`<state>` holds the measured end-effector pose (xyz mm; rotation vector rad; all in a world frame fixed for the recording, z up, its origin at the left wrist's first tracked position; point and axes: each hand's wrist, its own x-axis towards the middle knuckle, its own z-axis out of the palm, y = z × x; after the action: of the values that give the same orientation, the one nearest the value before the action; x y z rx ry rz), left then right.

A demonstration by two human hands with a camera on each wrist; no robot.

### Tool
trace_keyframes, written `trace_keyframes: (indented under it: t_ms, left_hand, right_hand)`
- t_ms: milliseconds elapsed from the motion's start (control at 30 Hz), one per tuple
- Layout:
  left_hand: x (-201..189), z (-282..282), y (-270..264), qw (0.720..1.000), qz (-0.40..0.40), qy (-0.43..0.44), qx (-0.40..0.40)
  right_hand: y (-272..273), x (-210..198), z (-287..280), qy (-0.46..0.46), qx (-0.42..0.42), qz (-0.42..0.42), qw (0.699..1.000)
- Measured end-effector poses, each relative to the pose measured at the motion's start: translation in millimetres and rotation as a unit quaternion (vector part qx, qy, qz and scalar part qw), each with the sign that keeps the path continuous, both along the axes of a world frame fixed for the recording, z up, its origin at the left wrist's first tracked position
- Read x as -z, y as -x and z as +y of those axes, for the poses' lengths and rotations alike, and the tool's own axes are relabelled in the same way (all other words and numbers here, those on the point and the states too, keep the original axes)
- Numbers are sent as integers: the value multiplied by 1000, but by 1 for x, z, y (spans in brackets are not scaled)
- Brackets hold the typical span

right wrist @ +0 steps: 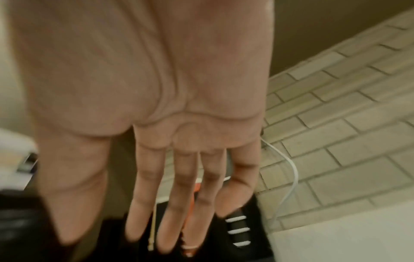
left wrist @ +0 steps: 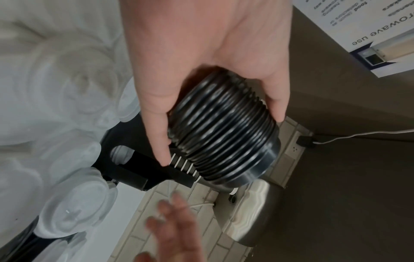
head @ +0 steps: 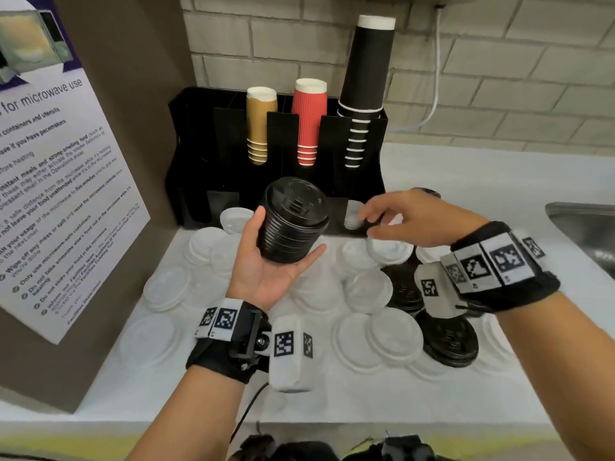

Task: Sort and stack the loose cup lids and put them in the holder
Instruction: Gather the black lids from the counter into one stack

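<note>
Above the counter, black lids point(head: 293, 221) are gripped by the left hand point(head: 269, 264); the right hand point(head: 412, 217) is spread, bare. Next, the far holder point(head: 193, 161) must be reached.

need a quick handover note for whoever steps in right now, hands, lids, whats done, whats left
Left hand: grips a stack of black lids, lifted in front of the holder.
Right hand: open, holding nothing, above the white lids.
Done: one black stack gathered; a few white lids sit in the holder's lower slots.
Left: slot the black stack; sort and stack the loose white lids and the remaining black lids on the counter, then load them.
</note>
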<state>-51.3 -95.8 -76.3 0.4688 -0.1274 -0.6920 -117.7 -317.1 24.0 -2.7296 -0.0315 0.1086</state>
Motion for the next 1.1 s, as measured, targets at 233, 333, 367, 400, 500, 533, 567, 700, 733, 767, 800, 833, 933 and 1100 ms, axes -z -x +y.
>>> trace_keyframes:
  t_ms: [233, 333, 367, 400, 500, 533, 567, 700, 733, 767, 800, 833, 933, 1100]
  left_hand:
    - [-1, 3, 2, 1000, -22, 5, -21]
    - [-3, 4, 3, 999, -32, -1, -15]
    - [-3, 5, 3, 999, -38, -7, -12]
    - [-3, 6, 2, 999, -42, -13, -11]
    - [-3, 8, 0, 999, -45, -18, -8]
    - [-3, 8, 0, 999, -46, -19, -7]
    - [-3, 8, -1, 999, -47, -20, -6]
    - [-6, 7, -5, 998, -51, -21, -1]
    - [-7, 7, -6, 998, -52, -21, 1]
    - [-8, 6, -6, 998, -53, -21, 4]
    - [-9, 6, -6, 998, -53, -22, 5]
    - [-10, 5, -6, 998, -53, -22, 5]
    - [-13, 5, -6, 999, -46, -24, 7]
    - [-15, 9, -9, 999, -35, -26, 15]
  right_hand:
    - [2, 27, -11, 251, -18, 248, 935]
    - [-2, 39, -10, 331, -47, 265, 904]
    - [-3, 42, -10, 348, -54, 264, 898]
    - [-3, 45, -11, 359, -59, 262, 894]
    - [-4, 56, -11, 382, -66, 252, 887]
    - [-3, 59, -11, 379, -62, 246, 890]
    - [-3, 61, -11, 372, -55, 237, 896]
    - [-7, 58, -9, 320, -18, 187, 929]
    - [-9, 54, -8, 310, -8, 175, 934]
    - [-11, 51, -6, 308, 1, 164, 937]
    - [-13, 47, -4, 312, 7, 151, 938]
    - [-14, 43, -2, 317, 12, 137, 938]
    - [-18, 37, 5, 304, 26, 144, 941]
    - [-16, 42, 8, 252, 40, 280, 926]
